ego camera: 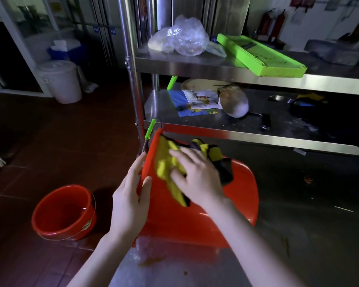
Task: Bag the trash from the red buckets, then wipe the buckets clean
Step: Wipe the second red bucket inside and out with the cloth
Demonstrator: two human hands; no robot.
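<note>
Left grip (131, 195) is curled on the rim of the bucket (174, 220); cloth (168, 162) is pressed in by the flat right grip (197, 177). Wiping seems unfinished.

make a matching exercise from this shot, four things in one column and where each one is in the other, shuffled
Things
1. yellow cloth
2. upright red bucket
3. green slicer
4. white bucket

Places
a. on the top shelf
b. far back on the floor, at the left
c. under the right hand, against the tilted red bucket
d. on the floor close beside the steel table

Pairs: 1-c, 2-d, 3-a, 4-b
</note>
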